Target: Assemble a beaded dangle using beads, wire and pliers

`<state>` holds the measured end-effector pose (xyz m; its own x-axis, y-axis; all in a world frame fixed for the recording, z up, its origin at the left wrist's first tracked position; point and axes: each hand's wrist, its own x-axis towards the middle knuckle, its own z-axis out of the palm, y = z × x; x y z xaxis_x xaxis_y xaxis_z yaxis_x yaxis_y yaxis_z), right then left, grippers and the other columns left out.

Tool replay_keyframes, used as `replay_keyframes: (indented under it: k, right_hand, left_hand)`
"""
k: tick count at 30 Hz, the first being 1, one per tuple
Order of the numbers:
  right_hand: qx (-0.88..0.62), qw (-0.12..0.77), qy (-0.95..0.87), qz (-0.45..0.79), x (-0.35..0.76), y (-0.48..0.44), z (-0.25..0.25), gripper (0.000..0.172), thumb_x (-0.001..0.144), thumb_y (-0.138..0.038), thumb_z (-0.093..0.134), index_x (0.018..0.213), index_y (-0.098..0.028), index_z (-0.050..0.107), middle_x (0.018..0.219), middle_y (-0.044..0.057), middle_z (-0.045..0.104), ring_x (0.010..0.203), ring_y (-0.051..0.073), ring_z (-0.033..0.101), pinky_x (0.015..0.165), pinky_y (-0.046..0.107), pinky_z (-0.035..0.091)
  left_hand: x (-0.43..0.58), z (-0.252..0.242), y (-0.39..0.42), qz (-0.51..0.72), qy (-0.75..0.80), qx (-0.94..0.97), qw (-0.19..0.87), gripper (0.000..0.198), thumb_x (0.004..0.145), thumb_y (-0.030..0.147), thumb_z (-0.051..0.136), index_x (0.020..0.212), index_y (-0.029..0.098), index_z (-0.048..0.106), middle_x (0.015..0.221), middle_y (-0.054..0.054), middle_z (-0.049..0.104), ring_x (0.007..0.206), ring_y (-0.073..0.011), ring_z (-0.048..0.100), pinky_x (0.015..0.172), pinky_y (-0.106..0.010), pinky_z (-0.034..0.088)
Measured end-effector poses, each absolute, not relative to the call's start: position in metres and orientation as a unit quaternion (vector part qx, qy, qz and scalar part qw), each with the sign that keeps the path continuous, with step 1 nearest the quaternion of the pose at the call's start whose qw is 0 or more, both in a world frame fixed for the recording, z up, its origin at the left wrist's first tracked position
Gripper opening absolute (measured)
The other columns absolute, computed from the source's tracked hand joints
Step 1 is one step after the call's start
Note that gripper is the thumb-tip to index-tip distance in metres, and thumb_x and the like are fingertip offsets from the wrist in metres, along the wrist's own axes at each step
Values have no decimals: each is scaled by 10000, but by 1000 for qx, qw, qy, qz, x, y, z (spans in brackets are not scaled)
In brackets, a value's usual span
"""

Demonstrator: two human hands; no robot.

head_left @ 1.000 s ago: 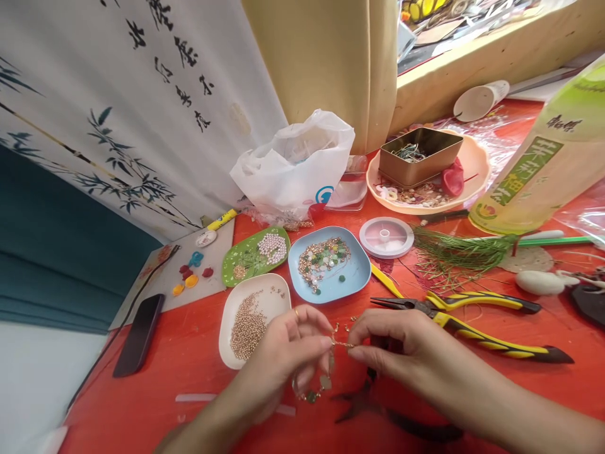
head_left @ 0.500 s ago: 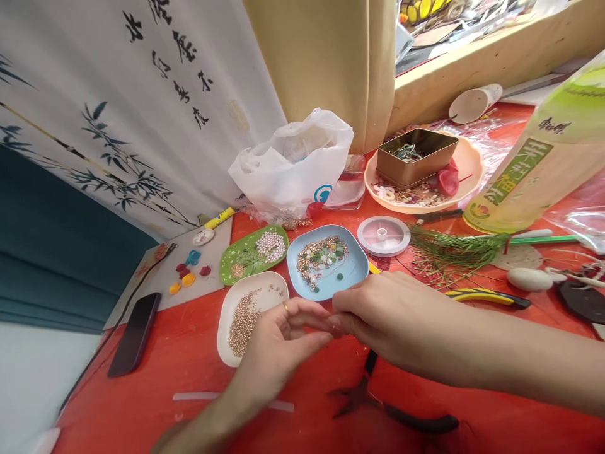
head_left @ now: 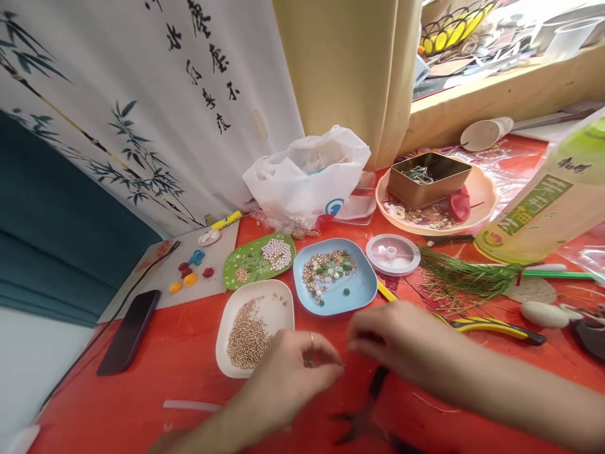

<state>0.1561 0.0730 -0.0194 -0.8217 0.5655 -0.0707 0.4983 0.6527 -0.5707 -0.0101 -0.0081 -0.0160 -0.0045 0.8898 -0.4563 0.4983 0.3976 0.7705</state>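
Observation:
My left hand (head_left: pixel 302 369), a ring on one finger, is closed in a pinch beside the white tray of gold beads (head_left: pixel 248 337). Whatever it pinches is too small to make out. Across a narrow gap, my right hand (head_left: pixel 390 334) is also closed, thumb against fingers, just below the blue tray (head_left: pixel 338 305); its contents are hidden. Green, clear and gold beads (head_left: pixel 331 268) lie in the blue tray. Under the right hand are blurred dark-handled pliers (head_left: pixel 362 422), partly covered. A thin thread or wire (head_left: pixel 435 403) lies by my right forearm.
A green tray (head_left: pixel 258 258) with pink and gold beads sits behind. Nearby are a round clear case (head_left: pixel 393 254), green wire strands (head_left: pixel 466 277), yellow-black pliers (head_left: pixel 496 326), a tall bottle (head_left: pixel 534 195), a white bag (head_left: pixel 307 180), a phone (head_left: pixel 128 332) and a metal tin (head_left: pixel 428 180).
My hands were together at the fingertips and are now apart. Both sit a little lower in the picture, the left one further right. The camera view has shifted slightly.

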Motion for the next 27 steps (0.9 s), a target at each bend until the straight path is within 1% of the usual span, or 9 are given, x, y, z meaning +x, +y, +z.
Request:
replay_keyframes:
  k: [1,3,5,7,9,12,15,22,27]
  right_hand:
    - [-306,74,-904,288,157,82,-18,154,779,-173,483,718,-201,622,640,-9,645,553,101,540,483,195,291]
    - [-343,108,-906,222,158,100,-16,163,782,-172,475,714,-189,623,655,7,639,578,113,539,510,206,314]
    - [-348,107,-918,158,157,115,-15,161,777,-163,480,720,-189,628,699,19,645,629,132,547,528,217,320]
    - [-340,91,-927,129,152,123,-14,158,770,-151,486,726,-189,632,741,25,650,660,142,553,525,220,312]
    - [-330,77,-933,124,145,127,-13,156,766,-141,487,712,-180,629,750,32,650,651,140,554,512,220,297]
    - [-310,62,-941,122,135,128,-11,165,759,-127,486,674,-166,621,711,38,643,606,126,543,489,217,271]
    - [-282,49,-950,123,128,129,-10,184,761,-113,473,692,-165,635,720,43,643,608,123,546,471,217,252]
    - [-196,46,-972,118,117,131,-15,251,810,-109,436,812,-198,671,828,47,641,685,124,562,504,228,285]
    - [-157,37,-982,96,114,133,-19,230,781,-57,467,798,-166,669,768,56,621,712,130,559,537,223,323]
  left_hand:
    - [-11,-17,-8,203,682,507,487,119,673,211,584,726,152,672,699,-11,670,603,-112,537,557,-210,384]
    - [-12,-19,-8,213,677,504,492,114,682,224,580,716,147,656,691,-13,661,605,-111,535,559,-211,381]
    - [-13,-20,-7,224,668,500,503,109,691,225,571,710,139,634,664,-17,651,600,-112,535,556,-212,380]
    - [-13,-22,-7,231,661,496,514,100,696,220,561,705,135,614,629,-18,641,584,-112,534,550,-214,378]
    - [-12,-22,-7,233,660,492,517,88,698,210,552,703,137,600,607,-18,636,574,-113,532,547,-216,376]
    - [-11,-22,-6,232,662,487,520,77,694,198,541,703,139,589,588,-18,629,569,-119,531,546,-221,375]
    - [-10,-21,-6,233,660,487,522,73,693,193,532,701,140,581,581,-20,624,570,-126,533,548,-228,377]
    - [-9,-19,-7,226,658,499,517,81,694,196,527,703,142,587,610,-27,636,586,-130,533,555,-231,377]
    - [-10,-18,-7,228,654,504,516,87,696,193,522,704,144,593,617,-25,633,602,-134,537,563,-235,379]
